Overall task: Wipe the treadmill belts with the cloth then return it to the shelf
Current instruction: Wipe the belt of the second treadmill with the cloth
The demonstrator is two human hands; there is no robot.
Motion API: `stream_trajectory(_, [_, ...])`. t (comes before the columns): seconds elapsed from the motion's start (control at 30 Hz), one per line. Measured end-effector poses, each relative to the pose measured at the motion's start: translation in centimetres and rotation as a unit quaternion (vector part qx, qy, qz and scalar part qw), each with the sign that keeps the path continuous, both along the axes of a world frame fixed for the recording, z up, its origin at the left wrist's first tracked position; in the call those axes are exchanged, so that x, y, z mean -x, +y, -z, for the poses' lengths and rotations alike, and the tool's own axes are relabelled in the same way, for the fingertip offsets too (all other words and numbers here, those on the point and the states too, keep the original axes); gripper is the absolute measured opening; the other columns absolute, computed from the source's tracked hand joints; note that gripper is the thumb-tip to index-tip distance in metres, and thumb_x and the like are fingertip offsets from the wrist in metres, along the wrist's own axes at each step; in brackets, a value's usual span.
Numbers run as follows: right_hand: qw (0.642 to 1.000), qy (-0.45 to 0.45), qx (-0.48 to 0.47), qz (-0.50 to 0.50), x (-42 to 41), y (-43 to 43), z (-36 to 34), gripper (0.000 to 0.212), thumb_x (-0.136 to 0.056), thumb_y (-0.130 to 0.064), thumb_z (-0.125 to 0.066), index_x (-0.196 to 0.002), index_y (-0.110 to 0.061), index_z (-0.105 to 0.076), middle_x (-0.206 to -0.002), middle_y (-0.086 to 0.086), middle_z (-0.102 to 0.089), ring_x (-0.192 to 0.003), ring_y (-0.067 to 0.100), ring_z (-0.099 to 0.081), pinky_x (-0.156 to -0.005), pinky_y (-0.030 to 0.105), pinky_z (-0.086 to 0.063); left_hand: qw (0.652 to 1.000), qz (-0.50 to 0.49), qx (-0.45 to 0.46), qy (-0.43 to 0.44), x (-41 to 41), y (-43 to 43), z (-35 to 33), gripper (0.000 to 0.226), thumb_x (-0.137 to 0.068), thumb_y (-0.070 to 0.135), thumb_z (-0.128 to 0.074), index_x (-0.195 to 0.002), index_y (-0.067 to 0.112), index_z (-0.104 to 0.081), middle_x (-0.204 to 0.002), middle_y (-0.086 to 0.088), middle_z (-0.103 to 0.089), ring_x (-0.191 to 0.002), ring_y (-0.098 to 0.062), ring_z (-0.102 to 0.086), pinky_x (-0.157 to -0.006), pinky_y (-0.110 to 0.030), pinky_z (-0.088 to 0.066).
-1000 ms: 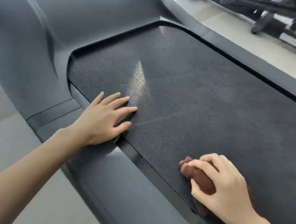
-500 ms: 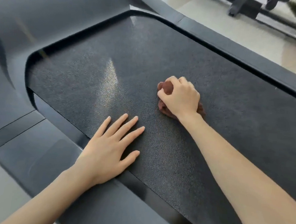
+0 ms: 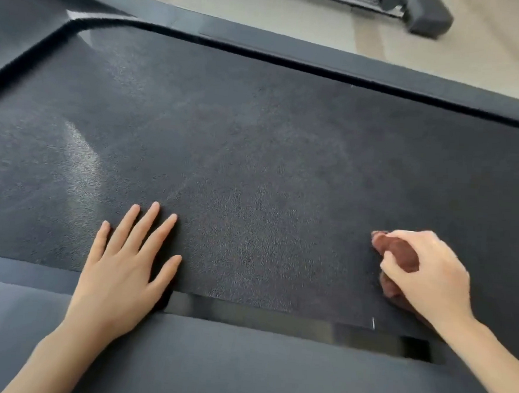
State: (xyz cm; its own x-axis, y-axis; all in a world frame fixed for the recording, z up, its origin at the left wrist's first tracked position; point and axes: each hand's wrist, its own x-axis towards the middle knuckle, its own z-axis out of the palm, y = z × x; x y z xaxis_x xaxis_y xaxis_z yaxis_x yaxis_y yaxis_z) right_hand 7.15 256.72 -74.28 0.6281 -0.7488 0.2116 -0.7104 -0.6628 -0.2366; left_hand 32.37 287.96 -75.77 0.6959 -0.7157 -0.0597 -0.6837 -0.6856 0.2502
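My right hand [image 3: 426,273] grips a bunched brown cloth [image 3: 397,253] against the dark, textured treadmill belt [image 3: 254,153]. Fingers and thumb curl round the wad, so only its front and lower edge show. The cloth sits on the near right part of the belt, close to the near side rail [image 3: 242,362], and lies almost wholly under that hand.

My left hand [image 3: 117,272] lies flat, well apart from the cloth and to its left. Its fingers are straight and fanned on the belt, the heel of the palm rests on the near side rail, and it holds nothing. Bare belt stretches between the two hands.

By count: one cloth, one belt in sight, and two hands, both bare to the forearm. Two grey rails frame the belt, the near one under my wrists and the far side rail [image 3: 321,63] running across the top. Beyond it lies pale floor [image 3: 443,46], where the dark base of one other machine [image 3: 415,11] stands at the upper right, partly cut by the frame's edge.
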Motion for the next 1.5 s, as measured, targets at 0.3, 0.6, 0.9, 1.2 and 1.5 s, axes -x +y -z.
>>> stream_trajectory(0.3, [0.987,-0.006,-0.007,0.161,-0.4,3.3,-0.6,0.027,-0.081,-0.038,-0.061,-0.102,-0.023,-0.064,-0.098,0.008,-0.06,-0.089,0.035,-0.057,-0.071,0.036,-0.039,0.999,0.053,-0.002,-0.002,2.6,-2.1,-1.1,0.087,-0.072,0.062,0.002,-0.147,0.03,-0.027,-0.157,0.008,-0.015,-0.146,-0.025,-0.005,-0.116,-0.05,-0.005])
stream_trajectory(0.6, [0.999,0.01,-0.033,-0.032,-5.0,10.3,-0.2,0.029,-0.077,-0.046,-0.056,-0.102,-0.032,-0.059,-0.093,-0.004,-0.054,-0.088,0.023,-0.054,-0.068,0.029,-0.037,0.992,0.124,0.025,-0.025,8.3,-5.8,-0.6,0.065,-0.08,0.05,-0.031,-0.129,0.016,-0.058,-0.139,-0.005,-0.05,-0.131,-0.043,-0.039,-0.104,-0.063,-0.03])
stream_trajectory(0.9, [0.986,-0.048,-0.051,0.153,8.4,3.4,-4.7,0.027,-0.071,-0.065,-0.045,-0.085,-0.044,-0.055,-0.087,-0.013,-0.058,-0.084,0.02,-0.058,-0.071,0.032,-0.041,0.986,0.162,0.035,-0.035,8.5,-5.8,-0.6,0.066,-0.08,0.048,-0.028,-0.119,0.009,-0.065,-0.131,-0.011,-0.058,-0.123,-0.048,-0.046,-0.096,-0.07,-0.033])
stream_trajectory(1.2, [0.993,0.017,-0.044,0.111,11.7,6.2,-3.8,0.017,-0.075,-0.048,-0.055,-0.091,-0.042,-0.056,-0.086,-0.015,-0.052,-0.08,0.011,-0.052,-0.06,0.023,-0.034,0.944,0.329,0.031,0.016,16.9,-11.7,-1.1,0.062,-0.091,0.057,-0.019,-0.147,0.031,-0.025,-0.157,0.01,-0.015,-0.146,-0.021,-0.004,-0.116,-0.049,-0.001])
stream_trajectory(1.5, [0.977,-0.012,-0.013,0.213,19.6,5.5,-3.5,0.022,-0.073,-0.039,-0.061,-0.095,-0.035,-0.061,-0.093,-0.011,-0.055,-0.089,0.017,-0.055,-0.069,0.032,-0.046,0.905,0.423,0.04,-0.002,24.7,-16.0,-1.8,0.061,-0.086,0.052,-0.029,-0.132,0.022,-0.054,-0.139,-0.001,-0.051,-0.13,-0.031,-0.044,-0.106,-0.052,-0.035])
